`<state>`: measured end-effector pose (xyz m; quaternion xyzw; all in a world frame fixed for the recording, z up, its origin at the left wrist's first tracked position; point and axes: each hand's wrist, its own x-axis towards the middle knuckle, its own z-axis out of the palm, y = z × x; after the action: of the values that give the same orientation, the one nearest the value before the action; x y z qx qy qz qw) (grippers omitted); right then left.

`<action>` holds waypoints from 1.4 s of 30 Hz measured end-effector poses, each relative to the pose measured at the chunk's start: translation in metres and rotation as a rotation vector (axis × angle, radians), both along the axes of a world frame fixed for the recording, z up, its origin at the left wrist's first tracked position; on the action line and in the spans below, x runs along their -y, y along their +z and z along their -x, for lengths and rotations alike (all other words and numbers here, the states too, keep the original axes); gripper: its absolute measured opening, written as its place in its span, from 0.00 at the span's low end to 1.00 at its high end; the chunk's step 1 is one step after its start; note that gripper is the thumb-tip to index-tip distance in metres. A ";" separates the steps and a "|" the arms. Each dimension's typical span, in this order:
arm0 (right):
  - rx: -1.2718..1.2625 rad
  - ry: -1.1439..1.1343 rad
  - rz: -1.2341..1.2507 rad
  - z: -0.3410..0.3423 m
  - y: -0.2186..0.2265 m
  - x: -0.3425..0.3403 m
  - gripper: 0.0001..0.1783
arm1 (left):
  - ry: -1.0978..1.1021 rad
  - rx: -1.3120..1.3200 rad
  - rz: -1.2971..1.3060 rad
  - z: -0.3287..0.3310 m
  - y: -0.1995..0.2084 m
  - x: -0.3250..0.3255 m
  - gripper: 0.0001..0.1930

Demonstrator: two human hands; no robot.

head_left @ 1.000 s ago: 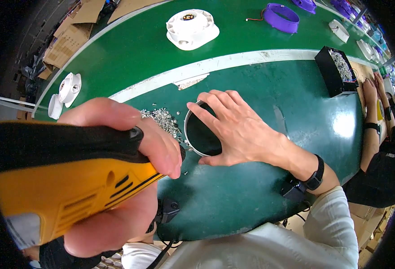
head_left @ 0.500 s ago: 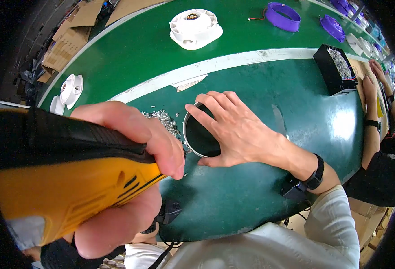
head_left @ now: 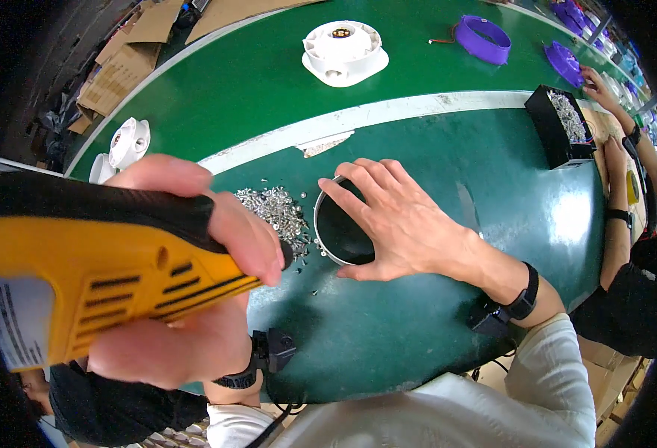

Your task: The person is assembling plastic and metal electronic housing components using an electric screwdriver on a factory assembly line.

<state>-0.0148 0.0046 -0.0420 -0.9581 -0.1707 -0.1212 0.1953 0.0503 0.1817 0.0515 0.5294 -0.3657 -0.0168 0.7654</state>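
Two-handed, grips a yellow-and-black power tool [head_left: 138, 272] in the tightly curled left hand [head_left: 228, 321]; with the right hand [head_left: 407, 228] spread wide, clasps a pale-rimmed dark round piece [head_left: 340, 233] resting on the green worktop [head_left: 388, 336], just beside piled silver screws [head_left: 278, 213].

This is an assembly workshop: white housings [head_left: 343, 58] on a green belt [head_left: 246, 71], heaped screws [head_left: 275, 211], a yellow power tool [head_left: 123, 250].
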 end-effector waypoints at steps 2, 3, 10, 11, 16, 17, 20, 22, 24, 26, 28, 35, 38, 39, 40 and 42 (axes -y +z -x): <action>-0.035 -0.009 0.017 0.004 0.012 0.002 0.51 | -0.128 0.022 -0.064 0.006 0.011 -0.001 0.45; -0.044 0.001 0.010 0.002 0.011 0.006 0.51 | -0.130 0.026 -0.049 0.005 0.007 0.002 0.45; 0.044 -0.024 -0.018 -0.012 0.039 0.026 0.48 | -0.305 -0.094 -0.306 0.024 -0.030 0.021 0.39; 0.057 -0.058 0.022 -0.014 0.039 0.032 0.47 | -0.354 -0.111 -0.335 0.025 -0.036 0.028 0.38; -0.066 0.002 -0.020 -0.068 0.054 0.002 0.50 | -0.404 -0.064 -0.405 0.025 -0.038 0.014 0.41; -0.098 0.002 -0.015 -0.082 0.061 0.002 0.51 | -0.470 -0.122 -0.407 0.025 -0.040 0.014 0.42; 0.177 -0.107 -0.005 -0.139 0.068 -0.001 0.51 | -0.408 -0.088 -0.339 0.026 -0.051 0.014 0.41; 0.330 -0.197 0.015 -0.160 0.072 0.000 0.51 | -0.367 -0.030 -0.329 0.024 -0.052 0.011 0.39; 0.343 -0.192 -0.266 -0.162 0.090 0.000 0.42 | -0.386 -0.144 -0.231 0.029 -0.039 0.014 0.39; 0.332 -0.120 -0.581 -0.142 0.106 0.003 0.35 | -0.386 -0.168 -0.226 0.027 -0.040 0.016 0.39; 0.389 -0.067 -1.048 -0.116 0.115 0.004 0.15 | -0.362 -0.221 -0.236 0.030 -0.034 0.024 0.39; 0.114 0.288 -1.600 -0.047 0.131 -0.012 0.07 | -0.424 -0.233 -0.241 0.027 -0.039 0.017 0.31; 0.086 0.362 -1.582 -0.031 0.137 -0.021 0.06 | -0.354 -0.102 -0.315 0.024 -0.053 0.007 0.30; 0.104 0.347 -1.593 -0.026 0.140 -0.022 0.06 | -0.343 -0.059 -0.351 0.024 -0.056 0.008 0.30; 0.137 0.326 -1.571 -0.025 0.139 -0.022 0.06 | -0.335 -0.097 -0.360 0.028 -0.053 0.010 0.30; 0.107 0.314 -1.516 -0.026 0.138 -0.018 0.05 | -0.272 -0.204 -0.349 0.033 -0.051 0.009 0.35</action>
<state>0.0110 0.0222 0.0965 -0.5203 -0.1841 -0.2221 0.8038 0.0177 0.1727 0.0002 0.5952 -0.3458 -0.2361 0.6859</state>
